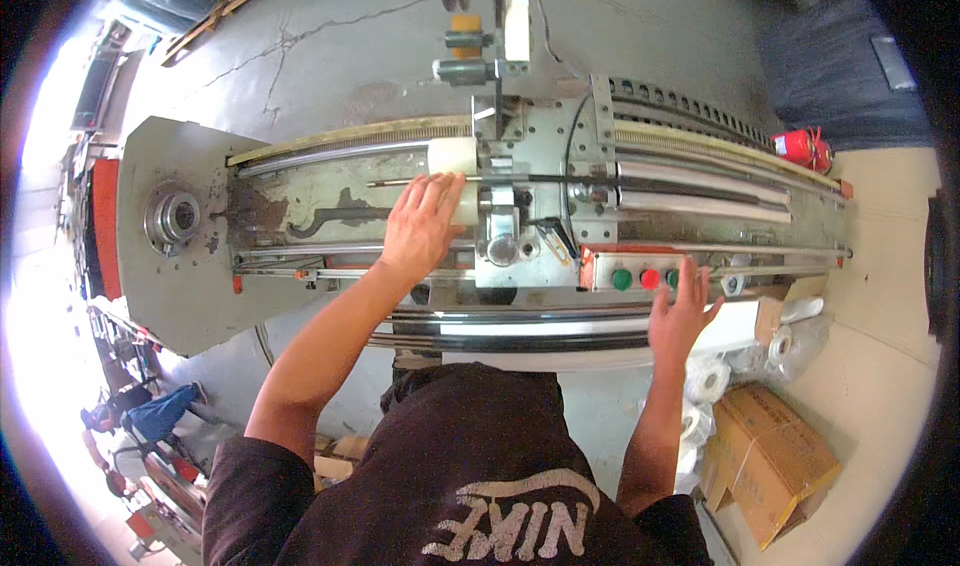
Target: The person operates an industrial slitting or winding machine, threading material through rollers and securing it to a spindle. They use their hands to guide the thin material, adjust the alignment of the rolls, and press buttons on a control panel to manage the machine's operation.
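Note:
My left hand (422, 228) lies with its fingers stretched out over a pale tube (453, 155) beside the machine's carriage (545, 228). A thin metal rod (385, 183) passes by the fingertips, and whether they touch it I cannot tell. The hand covers part of the tube. On the right, my right hand (684, 311) has its fingers spread at the control box (597, 269). That box carries green and red push buttons (650, 280); one green button is partly behind my fingers, and contact with it is unclear. Neither hand visibly grips anything.
A grey headstock with a round chuck (174, 218) stands at the machine's left end. A hook-shaped wrench (335, 218) lies on the bed. Long rolls (520, 341) lie between me and the machine. A cardboard box (768, 456), a fire extinguisher (800, 150) and another person (150, 413) are around.

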Motion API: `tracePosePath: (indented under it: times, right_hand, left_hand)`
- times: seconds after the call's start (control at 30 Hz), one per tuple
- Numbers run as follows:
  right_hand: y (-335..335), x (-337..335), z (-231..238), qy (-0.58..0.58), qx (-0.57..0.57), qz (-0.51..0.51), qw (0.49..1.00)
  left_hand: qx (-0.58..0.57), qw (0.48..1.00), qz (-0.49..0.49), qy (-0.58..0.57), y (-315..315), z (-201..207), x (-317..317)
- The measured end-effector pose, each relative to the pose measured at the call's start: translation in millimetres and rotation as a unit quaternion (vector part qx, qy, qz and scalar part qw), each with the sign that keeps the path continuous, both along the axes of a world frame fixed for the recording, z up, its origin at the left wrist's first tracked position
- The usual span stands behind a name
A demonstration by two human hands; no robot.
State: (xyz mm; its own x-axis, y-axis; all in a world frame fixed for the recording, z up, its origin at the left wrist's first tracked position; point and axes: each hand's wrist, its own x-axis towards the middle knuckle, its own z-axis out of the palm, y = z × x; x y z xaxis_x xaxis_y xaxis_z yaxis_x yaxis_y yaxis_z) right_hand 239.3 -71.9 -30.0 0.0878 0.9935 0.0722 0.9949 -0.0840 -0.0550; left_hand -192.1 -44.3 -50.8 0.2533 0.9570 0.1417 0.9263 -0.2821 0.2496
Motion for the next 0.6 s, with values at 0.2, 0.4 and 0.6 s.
tracePosePath:
  times: [0.2,0.4,0.6]
  right_hand:
    - [-42,-118,-11,0.212,-0.013,0.233,0.949]
    - [-82,-188,-25,0.309,-0.13,0.333,0.881]
    - [-84,-206,-28,0.291,-0.186,0.334,0.877]
  left_hand:
    - [0.014,1.0,0.012,0.003,-1,-10,2]
    - [0.037,0.999,0.016,0.011,-4,-3,-1]
    - [0.038,0.999,0.031,0.005,-12,-1,-17]
